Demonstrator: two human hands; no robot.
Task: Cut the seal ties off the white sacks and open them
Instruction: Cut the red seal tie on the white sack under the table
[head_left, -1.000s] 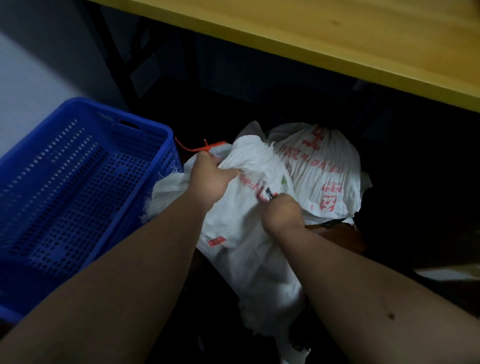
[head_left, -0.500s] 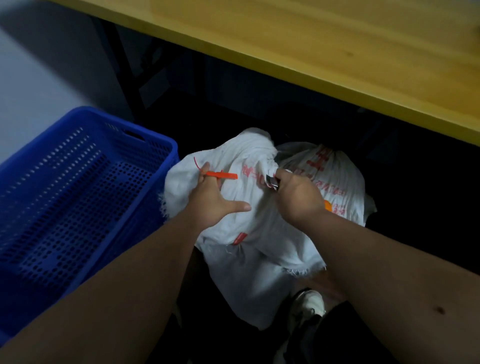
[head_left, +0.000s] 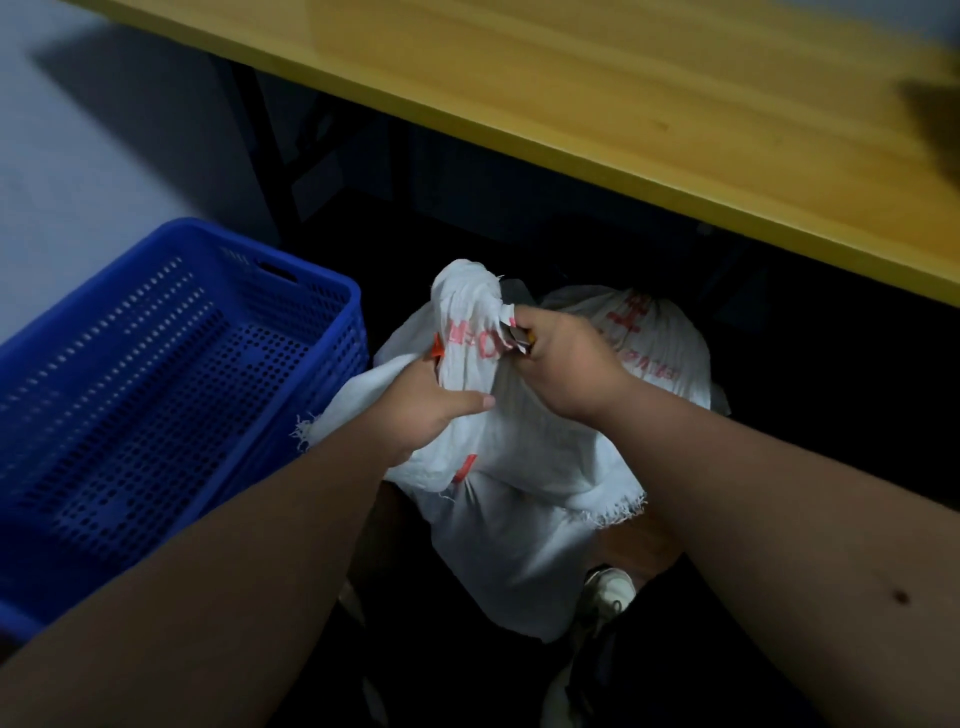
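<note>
A white woven sack (head_left: 524, 483) with red print stands on the dark floor between my arms, its neck bunched upward. My left hand (head_left: 423, 405) grips the cloth at the left of the neck, and a bit of the orange seal tie (head_left: 438, 347) pokes out above its fingers. My right hand (head_left: 558, 364) grips the right side of the neck and holds a small metal cutting tool (head_left: 516, 335) whose tip touches the cloth. A second white sack (head_left: 654, 343) with red print sits just behind.
A blue perforated plastic crate (head_left: 156, 395) stands close on the left, touching the sack. A yellow wooden tabletop (head_left: 597, 98) overhangs the far side. A white shoe (head_left: 610, 590) shows below the sack. The floor under the table is dark.
Both hands have pulled the sack's neck up and nearer. The orange tie, in plain view before, is now mostly hidden by my left hand and the cloth.
</note>
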